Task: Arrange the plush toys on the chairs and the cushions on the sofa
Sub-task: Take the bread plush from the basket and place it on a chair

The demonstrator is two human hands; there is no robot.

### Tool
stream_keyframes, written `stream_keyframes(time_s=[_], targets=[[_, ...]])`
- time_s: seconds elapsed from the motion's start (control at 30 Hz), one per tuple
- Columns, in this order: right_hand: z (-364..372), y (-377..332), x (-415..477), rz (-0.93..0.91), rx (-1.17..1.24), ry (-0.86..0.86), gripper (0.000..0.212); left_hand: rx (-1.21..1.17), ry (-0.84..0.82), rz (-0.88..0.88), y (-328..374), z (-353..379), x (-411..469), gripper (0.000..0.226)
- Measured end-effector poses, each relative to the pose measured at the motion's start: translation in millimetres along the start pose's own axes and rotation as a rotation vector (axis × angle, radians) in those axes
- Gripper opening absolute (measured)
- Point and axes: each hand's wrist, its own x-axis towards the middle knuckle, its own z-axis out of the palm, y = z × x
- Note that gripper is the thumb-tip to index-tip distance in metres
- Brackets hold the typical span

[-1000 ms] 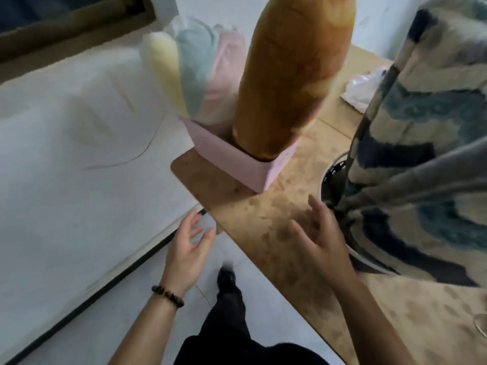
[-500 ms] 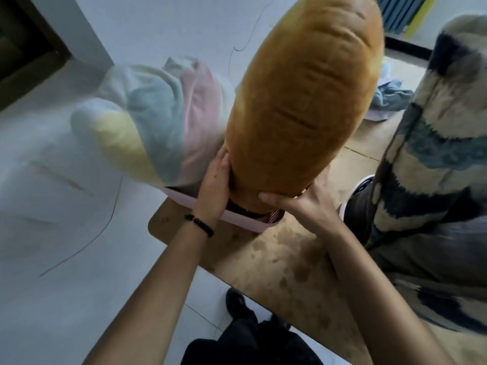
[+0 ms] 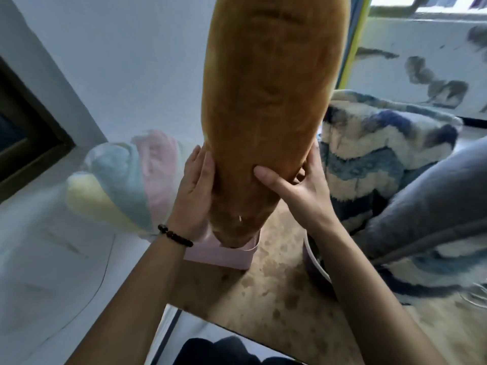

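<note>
One tall golden-brown bread-loaf plush (image 3: 266,101) stands upright, the left hand (image 3: 195,196) pressing flat fingers (image 3: 196,164) on it, the right hand (image 3: 297,191) wrapping it.

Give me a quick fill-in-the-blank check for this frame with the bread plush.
1. The bread-shaped plush stands upright with its lower end in a ___ box.
2. The beaded bracelet sits on the ___ wrist.
3. The right hand presses its ___ across the plush's front.
Missing words: pink; left; thumb.
</note>
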Motion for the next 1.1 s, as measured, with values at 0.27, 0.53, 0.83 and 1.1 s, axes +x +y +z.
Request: stream_keyframes(time_s=[0.27,0.53,0.83,1.1], targets=[[-23,-41,-87,-0.110,0.080,0.576,0.129,-0.048,-0.489,0.472,34,37,15,0.075],[-33,-63,-247,-0.269,0.298,1.192,0.088,-0.079,-0.812,0.936,95,86,-95,0.064],[-22,-73,-475,-0.332,0.324,1.788,0.060,-0.184,-1.343,0.983,115,137,-326,0.062],[-30,-106,-711,-0.317,0.231,2.112,0.068,-0.269,-1.661,1.032,139,160,-570,0.076]])
